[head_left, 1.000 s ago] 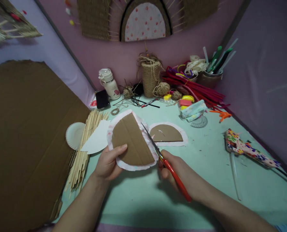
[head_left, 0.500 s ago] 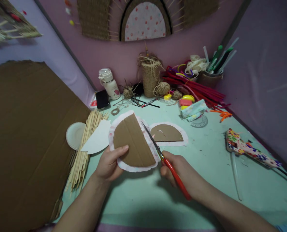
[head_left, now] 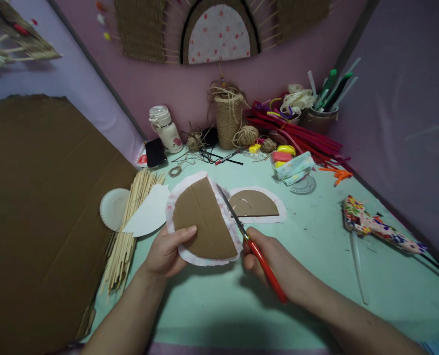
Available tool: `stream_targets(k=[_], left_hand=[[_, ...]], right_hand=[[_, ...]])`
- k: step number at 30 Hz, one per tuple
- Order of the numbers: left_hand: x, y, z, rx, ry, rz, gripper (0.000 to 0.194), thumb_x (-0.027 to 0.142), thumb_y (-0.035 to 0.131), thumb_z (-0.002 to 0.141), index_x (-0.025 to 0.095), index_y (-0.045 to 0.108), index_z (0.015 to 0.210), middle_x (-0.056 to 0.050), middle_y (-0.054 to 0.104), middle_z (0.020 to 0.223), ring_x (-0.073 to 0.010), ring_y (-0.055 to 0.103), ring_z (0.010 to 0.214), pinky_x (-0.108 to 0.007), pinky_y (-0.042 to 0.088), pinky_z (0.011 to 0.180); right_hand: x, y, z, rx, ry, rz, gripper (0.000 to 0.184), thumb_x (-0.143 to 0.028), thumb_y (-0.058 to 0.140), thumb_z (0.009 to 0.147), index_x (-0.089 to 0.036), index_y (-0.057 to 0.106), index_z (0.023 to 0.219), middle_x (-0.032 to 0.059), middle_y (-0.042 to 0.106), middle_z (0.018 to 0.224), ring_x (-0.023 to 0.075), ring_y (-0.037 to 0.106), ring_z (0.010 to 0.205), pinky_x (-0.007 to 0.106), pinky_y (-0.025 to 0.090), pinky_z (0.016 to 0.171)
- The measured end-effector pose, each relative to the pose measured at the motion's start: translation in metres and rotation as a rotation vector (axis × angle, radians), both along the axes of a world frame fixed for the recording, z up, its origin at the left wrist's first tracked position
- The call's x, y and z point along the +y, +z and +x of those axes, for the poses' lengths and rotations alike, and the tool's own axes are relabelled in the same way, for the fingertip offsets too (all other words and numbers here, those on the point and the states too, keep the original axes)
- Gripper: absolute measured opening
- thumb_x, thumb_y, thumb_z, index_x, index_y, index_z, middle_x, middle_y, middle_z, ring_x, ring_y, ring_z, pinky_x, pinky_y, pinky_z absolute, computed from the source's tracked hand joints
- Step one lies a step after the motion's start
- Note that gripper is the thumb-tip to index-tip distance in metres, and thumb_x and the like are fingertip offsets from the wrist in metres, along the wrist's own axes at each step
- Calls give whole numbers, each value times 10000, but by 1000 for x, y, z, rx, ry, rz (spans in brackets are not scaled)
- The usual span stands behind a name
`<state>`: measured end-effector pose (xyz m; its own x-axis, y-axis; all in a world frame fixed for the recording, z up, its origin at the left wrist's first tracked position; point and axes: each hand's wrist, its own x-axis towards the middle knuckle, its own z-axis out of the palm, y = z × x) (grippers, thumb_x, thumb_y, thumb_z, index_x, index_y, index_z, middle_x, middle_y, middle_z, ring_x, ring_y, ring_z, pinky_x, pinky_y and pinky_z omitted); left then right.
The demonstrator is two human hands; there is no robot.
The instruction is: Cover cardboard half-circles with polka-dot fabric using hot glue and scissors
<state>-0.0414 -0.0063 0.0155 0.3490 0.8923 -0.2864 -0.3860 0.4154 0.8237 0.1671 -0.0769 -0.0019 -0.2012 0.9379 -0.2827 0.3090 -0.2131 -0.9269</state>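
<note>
My left hand (head_left: 171, 249) grips a cardboard half-disc (head_left: 202, 222) by its lower left side, thumb on the brown face. A border of white, pink-spotted paper sticks out all around the cardboard. In my right hand (head_left: 269, 259) are red-handled scissors (head_left: 261, 261), fingers closed round the handles. Their blades point up and left, lying along the paper border at the straight right edge. Behind the blades, a second cardboard half-disc (head_left: 256, 203) with a similar paper border rests flat on the table.
Wooden sticks (head_left: 125, 236), a white paper piece (head_left: 149, 212) and a paper plate (head_left: 114, 209) lie left, beside a large cardboard sheet (head_left: 49, 222). Twine (head_left: 228, 118), a bottle (head_left: 166, 130) and pipe cleaners (head_left: 296, 130) stand behind. A floral glue gun (head_left: 380, 229) lies right.
The whole view has shifted slightly. The held half-disc has tipped a little, and the scissors sit at nearly the same place along its straight edge.
</note>
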Motion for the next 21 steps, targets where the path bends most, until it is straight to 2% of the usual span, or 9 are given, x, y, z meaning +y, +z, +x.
stream_targets(k=[6, 10, 14, 21], left_hand=[[0, -3, 1, -14, -52, 1, 675, 225, 789, 655, 184, 584, 1296, -105, 746, 1064, -334, 659, 1083, -482, 463, 1030], [-2, -4, 3, -31, -89, 1, 676, 221, 783, 660, 189, 574, 1302, -100, 746, 1062, -325, 662, 1077, -477, 452, 1037], [-2, -5, 4, -45, -110, -2, 664, 216, 770, 675, 183, 568, 1307, -105, 742, 1077, -324, 660, 1080, -477, 448, 1040], [-1, -5, 2, -75, -97, -8, 654, 226, 768, 684, 196, 575, 1309, -90, 742, 1094, -315, 653, 1102, -459, 432, 1061]], right_hand=[[-1, -2, 0, 14, 21, 0, 169, -267, 511, 841, -251, 359, 770, -41, 646, 668, 137, 584, 584, 224, 385, 536], [-1, -2, 1, -3, 23, 31, 205, -242, 543, 825, -254, 344, 778, -60, 613, 648, 115, 510, 534, 212, 347, 508], [-1, -6, 1, -20, -10, 51, 191, -286, 504, 868, -247, 352, 759, -58, 612, 661, 96, 416, 489, 212, 309, 481], [0, -10, 0, 54, -44, -8, 158, -225, 494, 809, -246, 368, 717, -95, 495, 530, 87, 351, 429, 219, 325, 486]])
